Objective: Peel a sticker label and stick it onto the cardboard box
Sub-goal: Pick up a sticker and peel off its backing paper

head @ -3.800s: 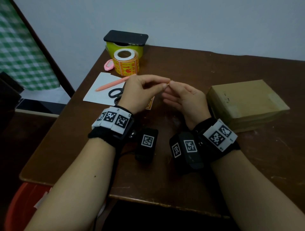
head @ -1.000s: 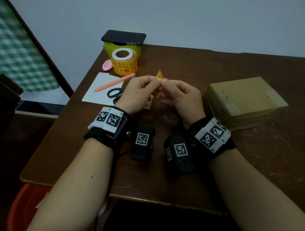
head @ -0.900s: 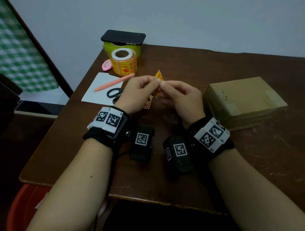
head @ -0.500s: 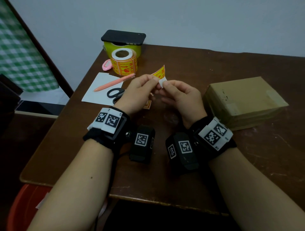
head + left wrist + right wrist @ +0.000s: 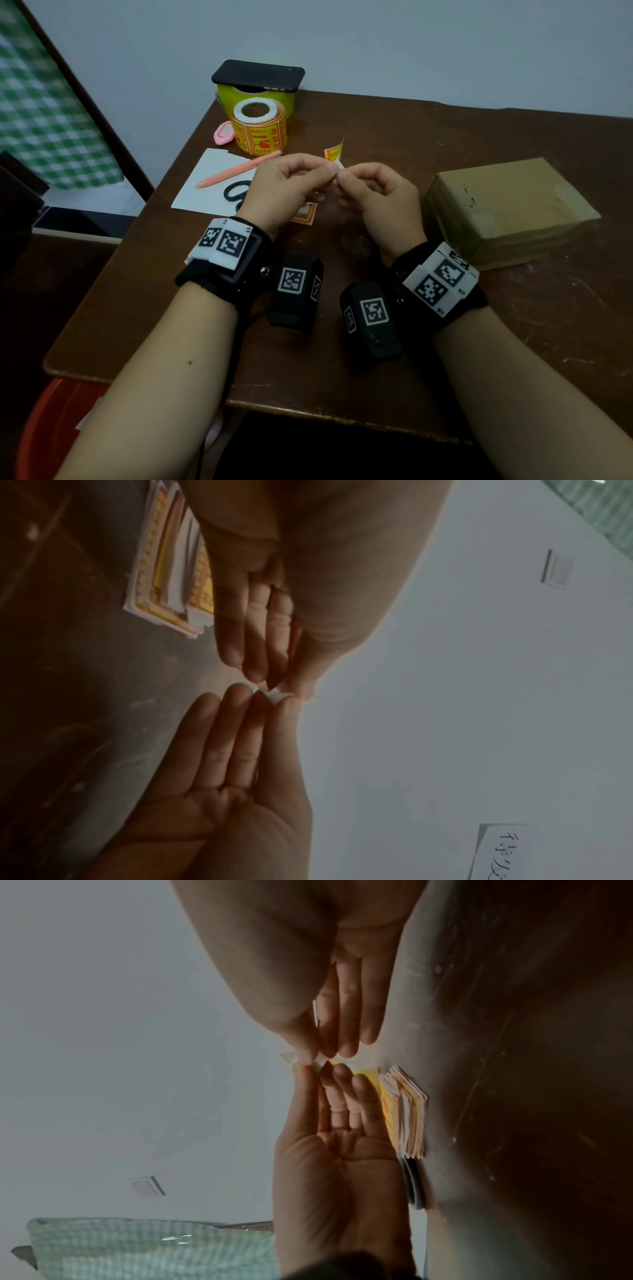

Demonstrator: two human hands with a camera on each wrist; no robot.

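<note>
Centrally, above the dark brown wooden surface [image 5: 394, 342], the left hand [image 5: 284, 186] and the right hand [image 5: 380, 195] meet fingertip to fingertip, each pinching one small orange-and-yellow printed sticker label [image 5: 334, 153] with its white backing paper. The label's printed end stands up behind the fingertips; a white strip [image 5: 276, 695] shows in the pinch. Which layer each hand holds cannot be told. The remaining fingers of both hands lie nearly straight, off the paper.

Beneath the left hand, a small stack of cut orange labels [image 5: 305, 214] lies flat on the surface. Toward the left edge rest a white paper sheet [image 5: 202, 185], a salmon-pink pen [image 5: 236, 169] and black-handled scissors [image 5: 236, 193]. At the far left corner stand an orange label roll [image 5: 259, 128], a pink clip-like object [image 5: 223, 133] and a yellow-green container with a black phone on top [image 5: 257, 76]. The flat, taped brown cardboard box [image 5: 507, 205] lies near the right edge, apart from both hands.

Handling, as judged: the label is very light, thin and limp, likely to curl and cling to skin or itself once freed. Hold is best taken at a bare corner or margin, keeping the adhesive face untouched. The box appears stiff and steady enough to receive pressing.
</note>
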